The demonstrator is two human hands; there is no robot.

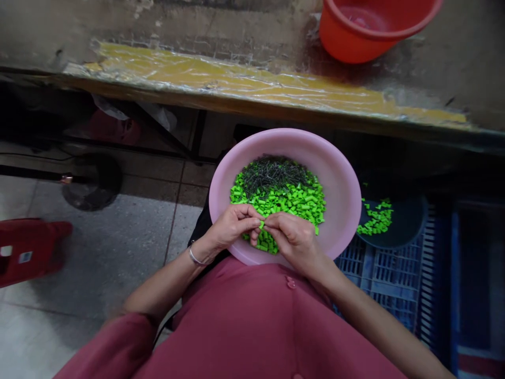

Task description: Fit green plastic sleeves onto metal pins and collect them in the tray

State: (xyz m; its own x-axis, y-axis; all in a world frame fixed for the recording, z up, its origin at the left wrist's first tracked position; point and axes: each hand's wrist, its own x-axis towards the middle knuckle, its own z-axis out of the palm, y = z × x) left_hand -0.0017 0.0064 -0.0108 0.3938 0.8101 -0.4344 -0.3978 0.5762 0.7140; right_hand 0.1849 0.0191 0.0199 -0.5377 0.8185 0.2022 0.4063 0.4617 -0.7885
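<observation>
At the far left, a red plastic stool (31,250) stands on the tiled floor, with a round black base (92,181) near it. Further right, a pink basin (221,187) rests against the person's lap, and the work is centred over its near side. The left hand (232,227) pinches one small green piece (261,225) between thumb and forefinger, above the loose ones. Inside the basin, dark slender pieces (274,173) lie heaped toward the far side, and many green pieces (300,202) spread around and in front of them. The right hand (295,236) meets the left at that held piece, thumb and forefinger pressed together; whether they grip the same piece or a dark one is too small to tell, so this single piece looks unfinished. Beyond the basin, on the surface (236,26) edged with yellow tape, sits a red bucket (369,45), its contents unclear. At the right, a dark bowl (410,223) over a blue crate (394,279) holds a smaller scatter of green pieces. If that bowl gathers handled pieces, which cannot be confirmed, the smaller share is done. Judging by the full heaps in the basin, most of the handling seems left.
</observation>
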